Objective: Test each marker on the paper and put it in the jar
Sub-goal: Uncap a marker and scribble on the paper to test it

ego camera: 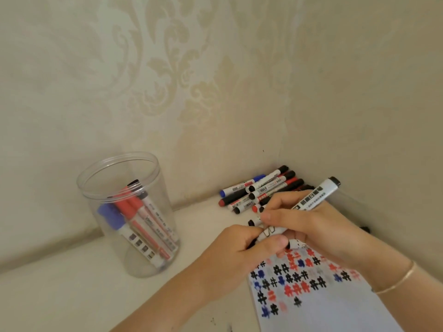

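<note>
Right hand [309, 226] curled round marker [311, 200], barrel slanting up and right, black end cap high near the wall. Left hand [242, 250] pinching the marker's lower, cap end between thumb and fingers; cap mostly hidden in the fist. Cannot tell whether cap is coming off or going on. Both hands just above the top edge of paper [318, 305].

Paper covered in hash marks, black, red and blue; too many and too blurred for a firm count. Lower part bare.

Jar [127, 212] well to the left, upright, open, clear. Inside, leaning: one blue-capped, two or three red-capped, at least one black-capped; about five in all, overlap prevents certainty.

Pile [261, 190] in the corner beyond the hands: roughly nine or ten markers lying side by side, one blue, two or three red, rest black. Partly hidden behind the hands, so count loose.

Risks, as judged:
- Cap pulled with a jerk: tip could streak fingers or table.
- Cap pushed on only partway: marker drying out in the jar.
- Paper unweighted with both hands busy: could slide under the first stroke.
- Long reach left to the jar: marker could clip the rim, or tip the light jar.
- Wrist near the pile: could scatter it.
</note>
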Tool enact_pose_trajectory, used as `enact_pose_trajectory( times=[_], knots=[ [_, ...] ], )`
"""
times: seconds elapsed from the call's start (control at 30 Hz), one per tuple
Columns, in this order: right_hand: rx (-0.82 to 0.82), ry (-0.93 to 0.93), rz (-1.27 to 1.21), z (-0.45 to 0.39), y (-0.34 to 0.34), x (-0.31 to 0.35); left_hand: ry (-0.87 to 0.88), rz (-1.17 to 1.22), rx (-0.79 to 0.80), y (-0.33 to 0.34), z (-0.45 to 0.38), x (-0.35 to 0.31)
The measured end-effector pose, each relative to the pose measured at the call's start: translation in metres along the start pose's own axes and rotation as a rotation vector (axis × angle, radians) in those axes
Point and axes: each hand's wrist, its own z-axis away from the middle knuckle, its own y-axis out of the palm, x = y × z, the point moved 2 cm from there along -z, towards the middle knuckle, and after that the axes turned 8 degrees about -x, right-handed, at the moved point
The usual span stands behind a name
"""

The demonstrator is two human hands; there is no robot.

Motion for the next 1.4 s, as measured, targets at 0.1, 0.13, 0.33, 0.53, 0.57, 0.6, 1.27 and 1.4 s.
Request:
enact_pose_trajectory(
  times=[0.1,0.13,0.33,0.53,0.57,0.6,1.27,1.4],
  knots=[
    [-0.064,-0.041,-0.008,0.002,-0.005,0.001,-0.005,-0.171,-0.021,-0.005,-0.006,0.009],
    [-0.133,-0.049,-0.061,0.003,-0.01,0.001,-0.034,-0.235,-0.03,-0.008,-0.007,0.013],
    [-0.502,0.083,-0.157,0.021,-0.041,-0.018,-0.047,-0.77,0.05,-0.008,-0.005,0.036],
    [-0.509,0.22,0.024,0.049,-0.03,-0.053,0.07,-0.886,0.048,-0.005,-0.005,0.053],
    [-0.516,0.218,0.011,0.05,-0.028,-0.057,0.078,-0.897,0.047,-0.005,-0.006,0.053],
    [-0.523,0.217,0.001,0.051,-0.027,-0.06,0.084,-0.907,0.048,-0.005,-0.006,0.053],
    [-0.701,0.138,0.286,0.058,-0.014,-0.071,0.067,-0.897,0.042,-0.008,-0.011,0.057],
    [-0.702,0.076,0.361,0.059,-0.014,-0.071,0.054,-0.897,0.046,-0.007,-0.011,0.056]
  ],
)
